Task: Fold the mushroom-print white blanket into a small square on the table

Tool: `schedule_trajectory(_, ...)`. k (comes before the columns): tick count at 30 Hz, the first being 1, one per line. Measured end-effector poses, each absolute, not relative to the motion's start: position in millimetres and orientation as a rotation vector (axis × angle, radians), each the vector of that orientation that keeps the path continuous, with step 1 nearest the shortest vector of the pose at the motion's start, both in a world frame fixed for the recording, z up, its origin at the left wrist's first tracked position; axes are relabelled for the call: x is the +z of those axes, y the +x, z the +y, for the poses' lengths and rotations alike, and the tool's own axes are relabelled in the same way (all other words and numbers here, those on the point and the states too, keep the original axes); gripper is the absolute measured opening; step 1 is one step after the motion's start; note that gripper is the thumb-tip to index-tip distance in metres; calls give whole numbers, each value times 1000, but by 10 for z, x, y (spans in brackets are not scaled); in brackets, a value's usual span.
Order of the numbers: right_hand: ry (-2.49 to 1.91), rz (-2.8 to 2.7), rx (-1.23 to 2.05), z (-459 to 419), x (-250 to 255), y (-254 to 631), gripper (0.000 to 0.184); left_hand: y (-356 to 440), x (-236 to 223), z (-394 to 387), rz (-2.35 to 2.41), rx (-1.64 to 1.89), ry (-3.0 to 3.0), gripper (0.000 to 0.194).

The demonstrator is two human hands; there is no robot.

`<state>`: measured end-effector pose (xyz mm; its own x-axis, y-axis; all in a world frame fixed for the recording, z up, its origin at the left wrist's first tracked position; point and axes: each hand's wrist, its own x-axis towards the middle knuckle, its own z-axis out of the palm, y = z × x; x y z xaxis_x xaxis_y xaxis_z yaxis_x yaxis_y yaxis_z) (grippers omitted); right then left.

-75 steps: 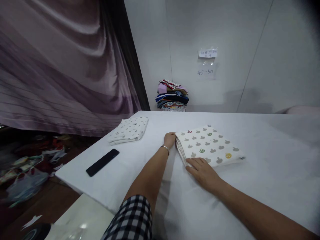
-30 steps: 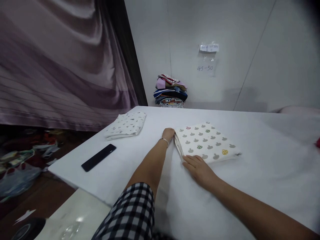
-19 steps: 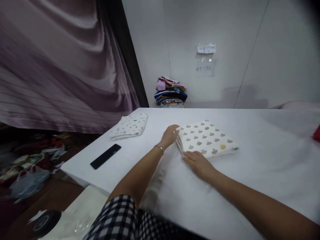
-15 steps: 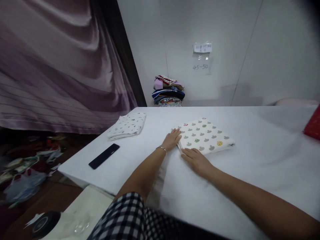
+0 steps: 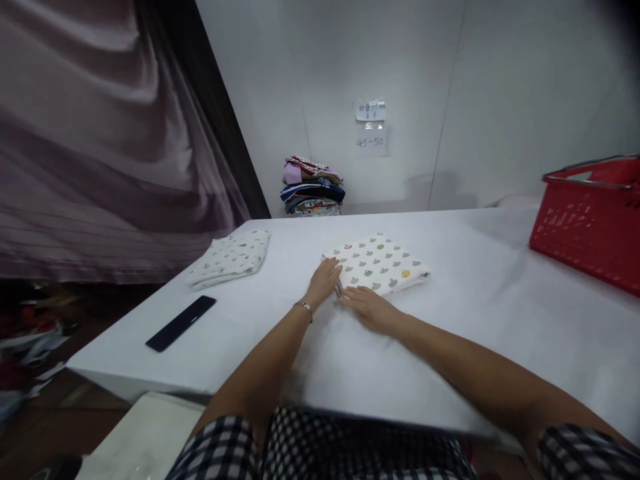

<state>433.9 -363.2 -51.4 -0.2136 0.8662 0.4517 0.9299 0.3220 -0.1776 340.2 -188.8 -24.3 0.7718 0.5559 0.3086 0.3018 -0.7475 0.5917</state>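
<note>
A folded white cloth (image 5: 383, 263) printed with grey, green, red and yellow mushroom shapes lies flat on the white table, one corner pointing right. My left hand (image 5: 324, 279) rests on its left edge, fingers stretched onto the fabric, a bracelet at the wrist. Against the near left corner, my right hand (image 5: 369, 308) lies low with its fingers extended along the edge. Between the two hands the layered cloth edge shows as a narrow gap. The undersides of both hands are hidden.
Another folded white cloth (image 5: 233, 259) with small prints lies at the left, with a black phone (image 5: 181, 323) nearer me. A red basket (image 5: 590, 230) stands at the right. Several folded fabrics form a stack (image 5: 313, 190) behind the table's far edge (image 5: 400, 213).
The view has swung right, bringing more of the red basket into sight. Both hands stay at the mushroom-print cloth's left edge, and the left fingers now sit closer together.
</note>
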Motion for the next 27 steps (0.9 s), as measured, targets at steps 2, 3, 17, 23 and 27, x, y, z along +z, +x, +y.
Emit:
schedule_trajectory(2, -1483, -1983, -214, -3678, -423, 4514, 49, 3280, -277, -2093, 590, 762, 2435, 36)
schedule_trajectory(3, -1483, -1873, -240, -3716, -368, 4635, 47, 3220, -305, -2199, 533, 806, 2448, 35)
schedule_trajectory(17, -2059, -995, 235, -4594, -443, 5884, 54, 3042, -433, -2557, 206, 835, 2929, 32)
schedule_trajectory(23, -2094, -999, 29, -4465, -568, 5805, 52, 3037, -418, -2564, 209, 783, 3059, 39)
schedule_trajectory(27, -2120, -1008, -106, -4436, -646, 5817, 50, 3029, -410, -2584, 247, 734, 3137, 39)
